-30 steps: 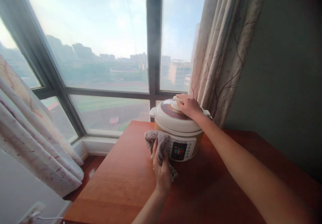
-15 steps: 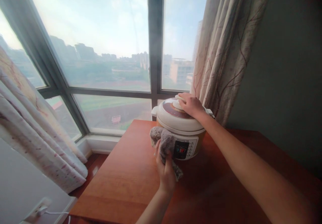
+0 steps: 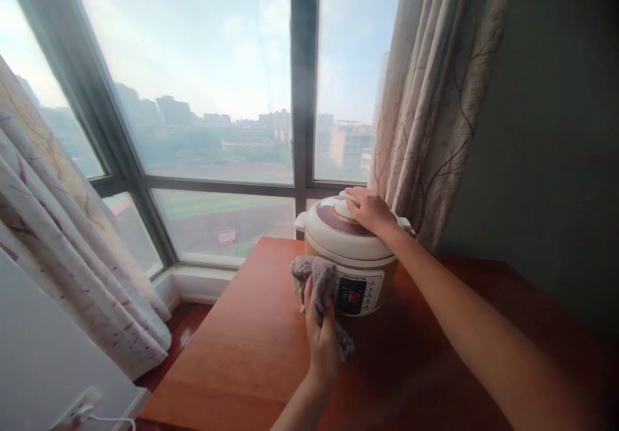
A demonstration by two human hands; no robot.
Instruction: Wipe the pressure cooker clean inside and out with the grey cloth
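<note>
A cream electric pressure cooker [image 3: 360, 270] with a brown-topped lid stands at the far side of a reddish wooden table [image 3: 242, 360]. My right hand [image 3: 370, 210] rests on top of the lid, over its handle. My left hand [image 3: 322, 344] grips a grey cloth [image 3: 316, 276] and presses it against the cooker's left front, beside the control panel [image 3: 355, 294].
A large window [image 3: 203, 95] with a dark frame runs behind the table. Patterned curtains hang at the right [image 3: 430, 95] and lower left [image 3: 62, 250]. A dark wall [image 3: 546, 134] is on the right. A wall outlet [image 3: 77, 411] with a plugged white cable sits bottom left.
My left hand has slid the cloth a little to the right along the cooker's front. The right hand stays on the lid. The camera view has shifted slightly.
</note>
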